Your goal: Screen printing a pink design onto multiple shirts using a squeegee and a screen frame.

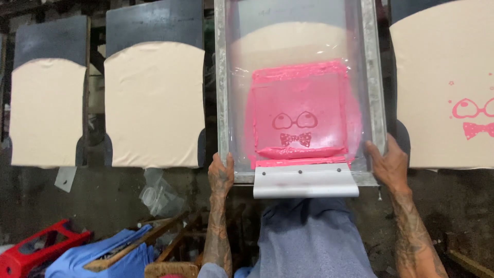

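**Screen frame held at near corners**

Left hand (221, 174) and right hand (389, 163) each clamped on a near corner of the screen-printing frame (301, 92), which lies over a cream fabric panel (288, 41). Frame looks rigid and light; mesh is delicate, with wet pink ink (301, 110), so it is best gripped by the metal rails. Long axis runs away from the person. White squeegee (305, 181) rests at the near edge.

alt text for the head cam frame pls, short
Two bare hands, left hand and right hand, grip the near corners of a metal-framed printing screen smeared with pink ink, a white squeegee resting at its near edge. Cream fabric panels lie on boards to the left; a printed panel lies to the right.
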